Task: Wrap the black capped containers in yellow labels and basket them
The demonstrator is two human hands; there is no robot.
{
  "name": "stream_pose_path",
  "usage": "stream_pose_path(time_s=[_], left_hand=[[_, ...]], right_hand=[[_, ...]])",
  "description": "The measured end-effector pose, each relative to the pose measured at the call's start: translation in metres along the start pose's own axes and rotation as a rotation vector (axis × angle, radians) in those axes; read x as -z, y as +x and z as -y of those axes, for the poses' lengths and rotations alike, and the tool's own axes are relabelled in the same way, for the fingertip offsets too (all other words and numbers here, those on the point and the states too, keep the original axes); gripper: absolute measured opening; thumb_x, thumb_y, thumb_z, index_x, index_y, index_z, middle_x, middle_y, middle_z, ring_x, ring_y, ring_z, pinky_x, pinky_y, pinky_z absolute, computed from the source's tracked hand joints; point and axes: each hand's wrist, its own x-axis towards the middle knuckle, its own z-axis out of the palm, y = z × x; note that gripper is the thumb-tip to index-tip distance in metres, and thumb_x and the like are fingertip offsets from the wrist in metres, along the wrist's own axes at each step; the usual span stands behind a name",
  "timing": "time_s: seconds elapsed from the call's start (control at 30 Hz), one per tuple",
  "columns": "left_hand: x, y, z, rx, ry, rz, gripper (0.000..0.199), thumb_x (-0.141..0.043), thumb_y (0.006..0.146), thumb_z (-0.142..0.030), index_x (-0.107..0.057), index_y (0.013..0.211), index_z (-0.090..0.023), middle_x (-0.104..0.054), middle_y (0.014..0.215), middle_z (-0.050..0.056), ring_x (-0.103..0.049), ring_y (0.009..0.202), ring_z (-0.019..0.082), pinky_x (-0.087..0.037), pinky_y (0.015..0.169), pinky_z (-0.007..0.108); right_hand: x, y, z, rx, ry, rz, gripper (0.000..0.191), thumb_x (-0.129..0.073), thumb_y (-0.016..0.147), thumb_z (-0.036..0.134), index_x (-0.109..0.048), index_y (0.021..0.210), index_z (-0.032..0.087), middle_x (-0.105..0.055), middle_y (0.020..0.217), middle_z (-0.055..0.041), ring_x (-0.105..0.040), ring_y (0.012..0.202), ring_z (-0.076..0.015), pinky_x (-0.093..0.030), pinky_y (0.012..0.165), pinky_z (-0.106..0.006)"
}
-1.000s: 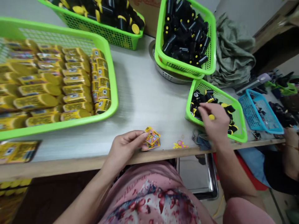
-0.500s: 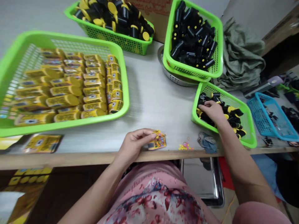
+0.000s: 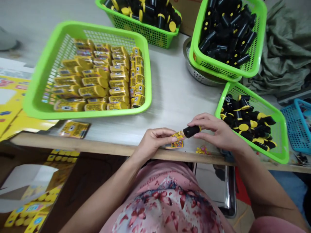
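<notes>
Near the table's front edge, my left hand [image 3: 156, 141] pinches a small yellow printed plastic packet [image 3: 175, 144] between thumb and fingers. My right hand [image 3: 213, 129] grips a black cylinder with a yellow end [image 3: 191, 131] by that end. The cylinder lies sideways, its far end at the packet's upper edge; I cannot tell whether it is inside. To the right stands a green basket [image 3: 286, 155] with loose black-and-yellow cylinders [image 3: 243, 119]. At the left, a larger green basket [image 3: 148, 94] holds rows of yellow wrapped cylinders [image 3: 94, 85].
At the back are a green basket [image 3: 145, 34] of black-and-yellow pieces and another green basket [image 3: 261, 42] over a metal colander [image 3: 198, 72]. A blue basket [image 3: 291, 119] stands far right. Small yellow bits [image 3: 202, 149] and a flat yellow packet [image 3: 74, 129] lie along the edge.
My right hand has come out of the right green basket with a black cylinder and brought it to the packet in my left hand. The view has shifted, moving the scene.
</notes>
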Motion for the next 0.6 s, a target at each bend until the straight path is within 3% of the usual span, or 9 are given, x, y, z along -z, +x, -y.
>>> stream_pose_path(time_s=[0.33,0.6], left_hand=[[-0.004,0.005,-0.002,0.002,-0.077,0.046,0.032,-0.090,0.057,-0.030,-0.081,0.085,-0.020,-0.080,0.086,0.004,-0.071,0.077,0.019,-0.056,0.083,0.033],[-0.003,0.007,0.003,-0.045,-0.071,0.011,0.028,-0.091,0.058,-0.034,-0.079,0.077,-0.019,-0.077,0.077,0.001,-0.066,0.067,0.014,-0.053,0.071,0.026]], right_hand=[[-0.014,0.007,0.005,0.030,-0.103,0.007,0.032,-0.062,0.093,0.021,-0.066,0.124,0.028,-0.064,0.114,-0.0075,-0.064,0.108,-0.0189,-0.055,0.097,-0.039],[-0.026,0.013,0.010,0.125,-0.173,0.016,0.038,-0.054,0.094,0.011,-0.064,0.126,0.028,-0.062,0.109,-0.0072,-0.063,0.103,-0.0183,-0.058,0.089,-0.035]])
